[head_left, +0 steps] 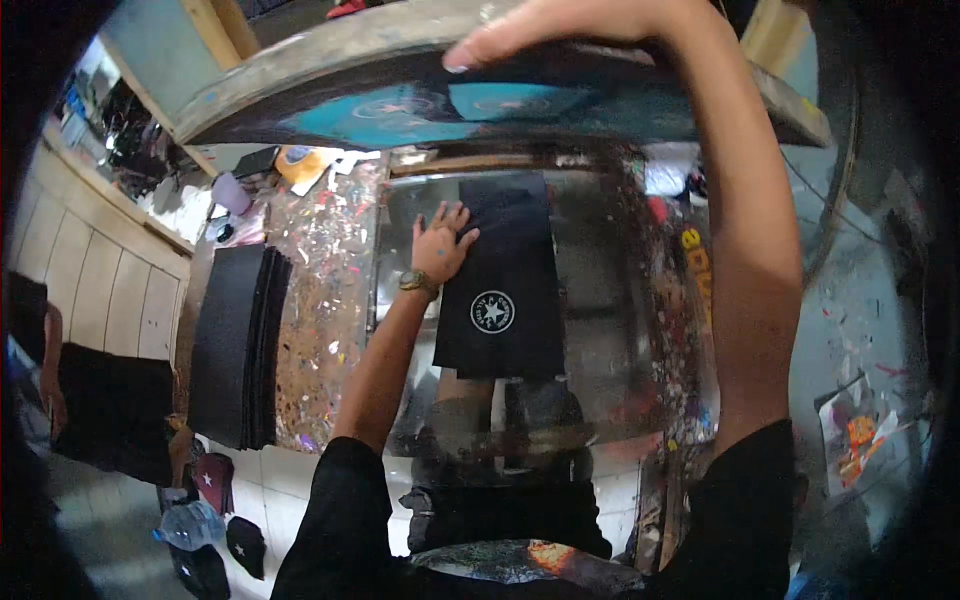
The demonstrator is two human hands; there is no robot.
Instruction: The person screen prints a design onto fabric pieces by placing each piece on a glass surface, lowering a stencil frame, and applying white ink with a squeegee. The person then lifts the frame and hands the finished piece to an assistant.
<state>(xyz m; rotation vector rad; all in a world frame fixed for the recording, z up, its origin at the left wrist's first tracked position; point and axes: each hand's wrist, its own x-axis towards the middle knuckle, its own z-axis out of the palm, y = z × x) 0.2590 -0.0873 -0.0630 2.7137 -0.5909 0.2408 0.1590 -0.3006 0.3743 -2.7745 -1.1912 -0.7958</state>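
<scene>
My left hand (440, 245) lies flat with fingers spread at the left edge of a black fabric panel (505, 235). Near its lower end the panel bears a round white star print (493, 312). It rests on a shiny glass plate (600, 290) that mirrors my body. Above the far side, a screen printing frame (300, 80) with teal patches stands tilted up. My right hand (570, 22) reaches over its upper rim and grips it, thumb on the near side; the other fingers are hidden.
A stack of black fabric panels (230, 340) lies left on the paint-spattered table (325, 290). Behind it stands a purple cup (230, 193). At far left another person's hand (54, 375) is by black cloth (115, 410). Below are a clear plastic bottle (190, 525) and maroon pieces (214, 480).
</scene>
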